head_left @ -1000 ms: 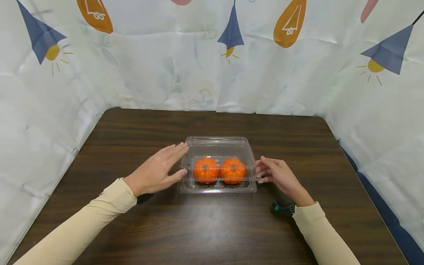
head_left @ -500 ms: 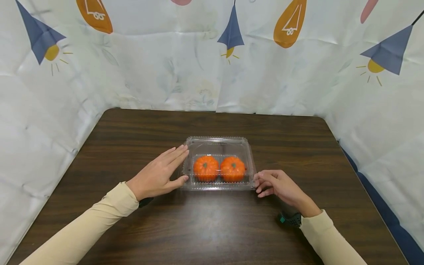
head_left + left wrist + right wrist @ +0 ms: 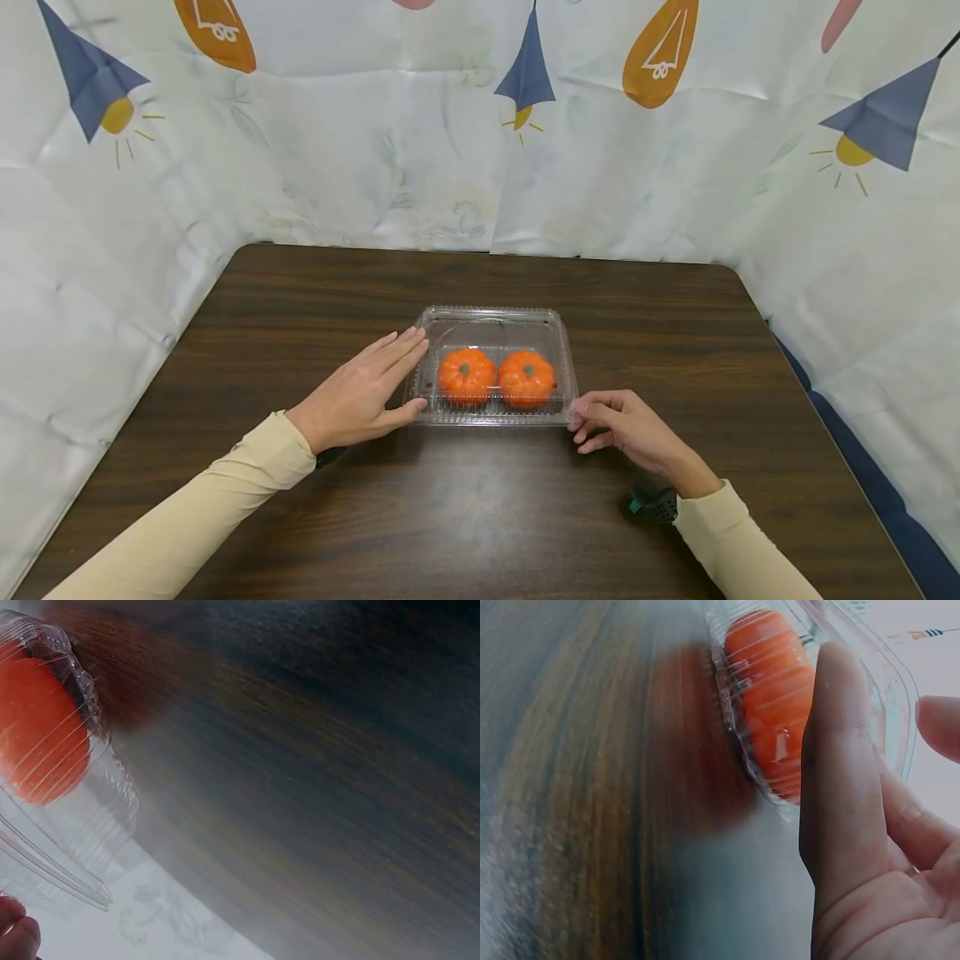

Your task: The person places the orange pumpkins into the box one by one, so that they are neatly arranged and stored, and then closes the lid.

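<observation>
A clear plastic clamshell container (image 3: pixel 498 333) lies on the table, its lid down over two small orange pumpkins. The left pumpkin (image 3: pixel 467 377) and right pumpkin (image 3: pixel 527 379) sit side by side, each with a green stem. My left hand (image 3: pixel 360 392) rests along the container's left side, fingers straight and thumb spread. At the front right corner, my right hand (image 3: pixel 626 429) pinches the rim between thumb and curled fingers. In the right wrist view, a finger (image 3: pixel 844 757) partly hides the orange pumpkins; in the left wrist view, only fingertips (image 3: pixel 16 934) show.
The dark wood table (image 3: pixel 480 517) extends around the container on all sides. A pale printed cloth (image 3: pixel 450 167) hangs behind and beside it. A dark band (image 3: pixel 648 502) sits at the right wrist.
My right hand has moved nearer along the container's right side to its front corner. The lid's front edge has come down to the base, and the container has shifted slightly away.
</observation>
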`<state>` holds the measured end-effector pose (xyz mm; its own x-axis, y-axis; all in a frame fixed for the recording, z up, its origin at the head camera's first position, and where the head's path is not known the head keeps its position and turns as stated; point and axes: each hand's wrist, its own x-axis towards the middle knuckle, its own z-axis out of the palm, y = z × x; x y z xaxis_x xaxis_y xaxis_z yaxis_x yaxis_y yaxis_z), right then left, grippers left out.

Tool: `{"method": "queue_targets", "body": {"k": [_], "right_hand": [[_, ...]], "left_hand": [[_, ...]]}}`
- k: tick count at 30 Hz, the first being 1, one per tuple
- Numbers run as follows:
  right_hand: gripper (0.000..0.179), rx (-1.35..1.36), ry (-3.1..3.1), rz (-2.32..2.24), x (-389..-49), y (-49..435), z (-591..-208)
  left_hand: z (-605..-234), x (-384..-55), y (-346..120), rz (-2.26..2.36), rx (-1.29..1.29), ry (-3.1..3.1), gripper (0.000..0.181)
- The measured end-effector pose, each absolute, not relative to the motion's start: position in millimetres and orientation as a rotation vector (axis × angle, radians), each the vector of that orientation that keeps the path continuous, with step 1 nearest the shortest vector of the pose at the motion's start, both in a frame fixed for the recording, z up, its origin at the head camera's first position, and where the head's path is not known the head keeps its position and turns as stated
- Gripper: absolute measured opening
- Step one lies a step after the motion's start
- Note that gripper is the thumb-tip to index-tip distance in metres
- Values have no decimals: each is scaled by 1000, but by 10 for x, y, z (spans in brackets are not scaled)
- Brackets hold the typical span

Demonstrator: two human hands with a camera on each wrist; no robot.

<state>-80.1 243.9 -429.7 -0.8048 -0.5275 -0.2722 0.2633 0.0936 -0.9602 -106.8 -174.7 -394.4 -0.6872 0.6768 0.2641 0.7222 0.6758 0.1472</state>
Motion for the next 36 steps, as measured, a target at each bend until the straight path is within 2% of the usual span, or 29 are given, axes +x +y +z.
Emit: {"method": "queue_targets", "body": {"k": [10, 15, 23, 36], "right_hand": [[33, -239, 1806, -1788, -783, 2365, -4344], [36, -227, 1835, -1780, -776, 2339, -4334], [31, -206, 1860, -1765, -764, 2327, -4324], [31, -197, 1843, -1797, -755, 2300, -4337]], "left_hand": [[-3975, -1066, -1783, -352, -1129, -2655, 78], [-3980, -1042, -1845, -469, -1025, -2725, 80], [-4052, -973, -1947, -783, -696, -2970, 63], [-4185, -919, -1911, -1110, -654, -3017, 35]]}}
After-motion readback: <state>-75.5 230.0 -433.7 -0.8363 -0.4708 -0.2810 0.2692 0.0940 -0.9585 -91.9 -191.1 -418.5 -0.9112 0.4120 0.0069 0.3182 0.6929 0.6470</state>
